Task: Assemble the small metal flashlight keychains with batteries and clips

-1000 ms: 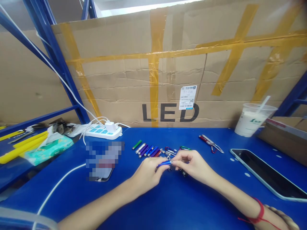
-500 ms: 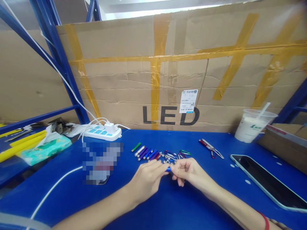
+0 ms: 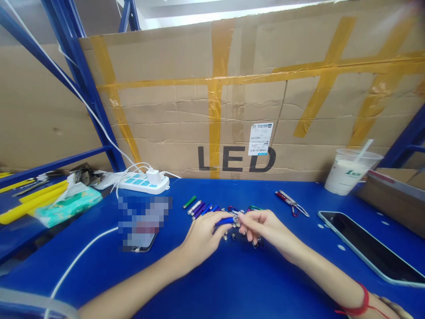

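Note:
My left hand [image 3: 202, 232] is closed around a small blue metal tube [image 3: 225, 221], like the body of a mini flashlight, held slanting just above the table. At the tube's right end my right hand [image 3: 264, 227] pinches its silvery tip, partly hidden by the thumb and forefinger. Small silver caps [image 3: 233, 236] lie under the two hands. Just behind them is a row of similar tubes, among them a green tube [image 3: 189, 202] and a purple tube [image 3: 196, 208]. Carabiner clips, one of them green [image 3: 255, 208], are partly covered by my right hand.
On the blue table [image 3: 212, 283], a power strip [image 3: 144, 182] and a partly blurred phone [image 3: 146, 241] are at left. Red-handled pliers [image 3: 292, 204], a large phone [image 3: 368, 248] and a drink cup [image 3: 348, 173] are at right. A cardboard sheet [image 3: 172, 115] stands behind.
My left hand has shifted its hold, so more of the blue tube shows. Both hands are slightly higher in view, and small silver caps beneath them are now visible.

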`<state>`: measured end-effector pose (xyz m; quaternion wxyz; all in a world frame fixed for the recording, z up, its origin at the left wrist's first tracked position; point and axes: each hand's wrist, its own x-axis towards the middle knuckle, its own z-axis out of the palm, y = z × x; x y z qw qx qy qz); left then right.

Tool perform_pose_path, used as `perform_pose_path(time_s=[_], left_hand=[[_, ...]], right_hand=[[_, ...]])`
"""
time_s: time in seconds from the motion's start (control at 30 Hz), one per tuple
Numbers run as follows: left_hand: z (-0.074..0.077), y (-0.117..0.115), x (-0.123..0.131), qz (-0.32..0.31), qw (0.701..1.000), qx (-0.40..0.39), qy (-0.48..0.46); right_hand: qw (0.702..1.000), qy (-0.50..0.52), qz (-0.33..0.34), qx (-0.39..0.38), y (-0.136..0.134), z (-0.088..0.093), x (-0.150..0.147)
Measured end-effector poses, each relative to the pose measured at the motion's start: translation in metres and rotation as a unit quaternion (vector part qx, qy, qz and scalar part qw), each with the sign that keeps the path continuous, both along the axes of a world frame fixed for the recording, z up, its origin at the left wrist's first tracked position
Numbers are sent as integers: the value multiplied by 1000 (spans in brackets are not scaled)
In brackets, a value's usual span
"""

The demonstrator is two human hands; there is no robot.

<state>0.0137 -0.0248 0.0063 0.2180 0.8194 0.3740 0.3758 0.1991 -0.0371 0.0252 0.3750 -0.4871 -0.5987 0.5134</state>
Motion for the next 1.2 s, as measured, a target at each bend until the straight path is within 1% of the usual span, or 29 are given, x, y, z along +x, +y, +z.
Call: perform_pose_path(time_s=[0.07, 0.1, 0.13, 0.17, 0.2, 0.23, 0.3, 0.37, 0.4, 0.43, 0.5, 0.6, 0.83, 1.03, 1.1, 1.2], left_hand=[[1, 2, 0, 23, 998, -49, -24], [2, 3, -1, 35, 996, -69, -42], [3, 4, -1, 47, 993, -87, -62], [3, 5, -1, 52, 990, -101, -84], [4, 7, -2, 54, 986, -113, -108], [4, 8, -2, 51, 982, -127, -129], [3, 9, 0, 34, 973, -156, -165], [1, 9, 2, 13, 963, -192, -188], [0, 9, 3, 4, 957, -211, -196], [-1, 8, 5, -3, 952, -229, -202], [-4, 6, 7, -14, 945, -253, -209], [-5, 3, 8, -28, 943, -262, -205], [-3, 2, 7, -37, 936, -281, -210], [-10, 6, 6, -39, 934, -280, -219], [-12, 6, 7, -40, 934, -281, -214], [-11, 4, 8, -41, 933, -290, -208]], right_hand=[[997, -56, -38, 48, 4, -2, 4], [988, -99, -65, 94, 7, -4, 7], [972, -151, -93, 152, 10, -6, 11], [947, -210, -114, 214, 13, -9, 14], [920, -263, -119, 266, 16, -12, 17], [897, -305, -109, 301, 18, -15, 19], [868, -363, -53, 334, 21, -20, 21], [850, -403, 6, 340, 21, -23, 20], [841, -420, 24, 341, 21, -24, 19], [834, -434, 33, 339, 21, -24, 18], [827, -452, 28, 334, 22, -24, 16], [830, -451, 8, 327, 25, -24, 16], [877, -387, -20, 284, 26, -25, 19], [917, -305, -72, 245, 20, -20, 13], [921, -289, -74, 249, 19, -19, 13], [922, -278, -56, 265, 18, -19, 14]])
